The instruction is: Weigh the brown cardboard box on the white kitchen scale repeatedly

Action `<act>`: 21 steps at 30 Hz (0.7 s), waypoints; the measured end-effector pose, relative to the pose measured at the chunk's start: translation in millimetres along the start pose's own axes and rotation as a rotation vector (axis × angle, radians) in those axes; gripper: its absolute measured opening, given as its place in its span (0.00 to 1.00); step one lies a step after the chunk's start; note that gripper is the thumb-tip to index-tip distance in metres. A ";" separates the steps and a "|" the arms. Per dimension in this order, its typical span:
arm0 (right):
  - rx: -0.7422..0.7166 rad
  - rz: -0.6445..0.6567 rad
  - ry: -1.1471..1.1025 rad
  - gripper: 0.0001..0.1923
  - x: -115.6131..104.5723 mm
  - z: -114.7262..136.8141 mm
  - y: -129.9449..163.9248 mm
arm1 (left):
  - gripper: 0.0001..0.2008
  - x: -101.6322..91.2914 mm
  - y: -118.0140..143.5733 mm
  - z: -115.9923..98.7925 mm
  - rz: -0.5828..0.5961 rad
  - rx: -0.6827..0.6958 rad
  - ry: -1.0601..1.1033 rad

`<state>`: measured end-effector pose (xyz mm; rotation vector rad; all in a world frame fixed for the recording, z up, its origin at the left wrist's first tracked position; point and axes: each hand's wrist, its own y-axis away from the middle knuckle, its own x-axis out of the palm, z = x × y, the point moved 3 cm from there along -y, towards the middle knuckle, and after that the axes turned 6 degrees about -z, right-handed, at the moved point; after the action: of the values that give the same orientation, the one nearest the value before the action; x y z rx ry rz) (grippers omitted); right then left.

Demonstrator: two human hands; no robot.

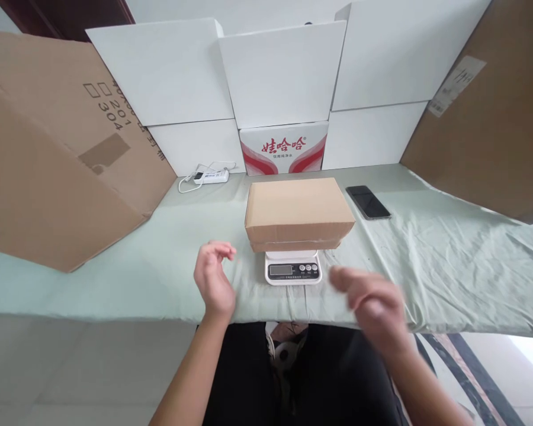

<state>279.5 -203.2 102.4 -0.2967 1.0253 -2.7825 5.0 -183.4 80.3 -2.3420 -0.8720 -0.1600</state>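
A closed brown cardboard box [298,207] rests on top of a small white digital scale [293,280], hiding most of its platform. The scale's display [281,270] and buttons show at the front, but I can make out no reading. To the left of the scale, my left hand [215,278] is raised with its fingers loosely curved, holding nothing and apart from the box. My right hand [375,302], blurred by motion, hovers to the right of the scale with its fingers loosely bent; nothing shows in it, and it touches neither box nor scale.
A dark phone [368,202] lies right of the box. At the back left is a white power strip [211,176] with a cable. White boxes [284,74] form a wall behind the green cloth-covered table [160,266]. Large cardboard panels stand at left [48,160] and right [493,130].
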 end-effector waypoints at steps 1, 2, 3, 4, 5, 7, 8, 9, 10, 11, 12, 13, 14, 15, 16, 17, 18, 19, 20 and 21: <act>-0.012 -0.177 0.035 0.22 -24.0 2.0 -10.3 | 0.18 2.0 -6.4 9.7 -0.003 -0.062 -0.035; 0.011 -0.347 0.081 0.20 -46.3 -0.5 -19.4 | 0.17 5.4 -10.8 19.7 0.019 -0.129 -0.062; 0.045 -0.519 0.116 0.18 -66.2 -6.3 -26.6 | 0.18 9.7 -13.1 29.5 0.053 -0.190 -0.077; 0.112 -0.642 0.142 0.15 -81.5 -15.8 -32.1 | 0.21 14.4 -13.3 38.4 0.089 -0.241 -0.080; 0.184 -0.709 0.155 0.12 -91.8 -27.3 -36.2 | 0.23 19.2 -11.9 46.2 0.119 -0.285 -0.072; 0.324 -0.736 0.167 0.09 -99.0 -52.1 -39.5 | 0.26 27.5 -7.0 57.6 0.155 -0.340 -0.045; 0.381 -0.709 0.164 0.13 -96.7 -63.5 -39.2 | 0.26 30.8 -4.7 61.0 0.162 -0.352 -0.031; 0.418 -0.664 0.152 0.18 -91.2 -73.4 -38.4 | 0.27 33.6 -3.4 63.0 0.165 -0.355 -0.017; 0.435 -0.598 0.135 0.23 -83.4 -81.3 -37.9 | 0.27 36.5 -3.4 63.6 0.171 -0.350 -0.005; 0.430 -0.518 0.120 0.27 -74.1 -87.4 -38.7 | 0.28 39.5 -4.9 63.3 0.180 -0.340 0.005; 0.407 -0.436 0.112 0.30 -64.6 -91.9 -41.4 | 0.29 43.0 -8.3 62.3 0.189 -0.328 0.016; 0.371 -0.361 0.114 0.33 -55.8 -95.4 -46.3 | 0.30 47.2 -13.4 61.2 0.196 -0.314 0.031; 0.329 -0.306 0.125 0.34 -48.8 -98.5 -53.8 | 0.32 52.3 -20.2 60.3 0.201 -0.298 0.050; 0.286 -0.274 0.144 0.36 -43.9 -102.0 -63.7 | 0.34 58.1 -28.5 60.4 0.203 -0.280 0.073; 0.243 -0.266 0.164 0.38 -41.4 -106.2 -75.5 | 0.35 64.4 -37.8 61.9 0.203 -0.261 0.096; 0.208 -0.264 0.180 0.41 -40.4 -111.6 -88.5 | 0.37 71.3 -47.4 65.3 0.206 -0.246 0.119; 0.182 -0.257 0.197 0.44 -40.6 -118.2 -101.6 | 0.39 78.2 -56.9 70.8 0.213 -0.236 0.138; 0.172 -0.243 0.207 0.48 -41.6 -126.0 -113.8 | 0.40 84.9 -65.7 78.5 0.222 -0.232 0.152; 0.166 -0.237 0.207 0.52 -43.4 -134.7 -124.3 | 0.41 90.7 -73.3 88.0 0.232 -0.235 0.163; 0.167 -0.232 0.205 0.56 -45.7 -143.9 -132.3 | 0.42 95.5 -79.5 98.7 0.245 -0.240 0.168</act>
<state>278.4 -4.2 75.8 -0.1160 0.8373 -3.1398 19.4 -25.6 72.9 -2.5891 -0.5021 -0.3703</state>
